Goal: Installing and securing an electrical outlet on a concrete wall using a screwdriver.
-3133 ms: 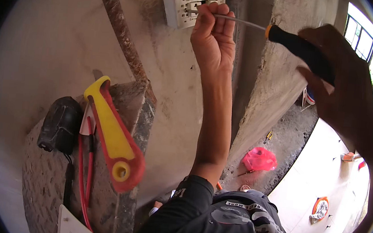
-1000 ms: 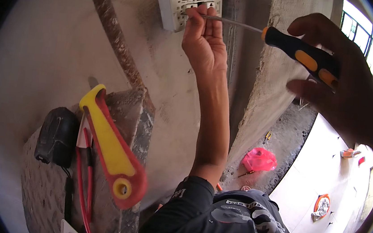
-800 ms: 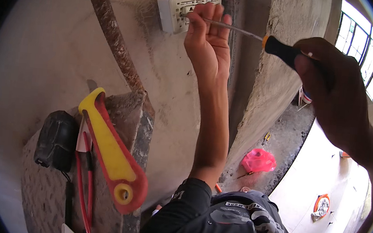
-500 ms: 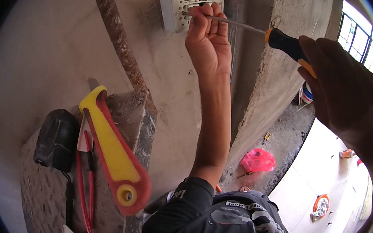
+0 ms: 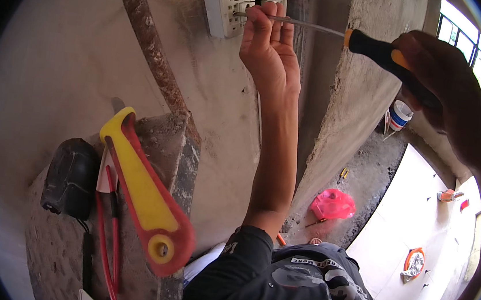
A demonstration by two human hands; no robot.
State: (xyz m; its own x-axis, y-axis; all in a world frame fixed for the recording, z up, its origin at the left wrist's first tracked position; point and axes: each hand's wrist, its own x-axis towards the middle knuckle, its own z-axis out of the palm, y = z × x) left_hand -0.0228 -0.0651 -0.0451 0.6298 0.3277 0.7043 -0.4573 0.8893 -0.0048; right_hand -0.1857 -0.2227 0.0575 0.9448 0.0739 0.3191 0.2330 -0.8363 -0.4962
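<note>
Right of the white box (image 5: 219, 14), our right hand (image 5: 447, 77) grips the screwdriver (image 5: 372, 49) by its fat handle, likely the best spot; beside the box, our left hand (image 5: 273, 58) pinches its rod. It should feel light, stiff.

Stained bare wall (image 5: 216, 101); pale tiled floor (image 5: 386, 227) at right; bright barred window (image 5: 475, 49) upper right.

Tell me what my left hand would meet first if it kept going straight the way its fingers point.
Most likely the face of the white wall box: the left hand's fingertips point up at it. They overlap it in view, so whether they already touch is unclear.
</note>
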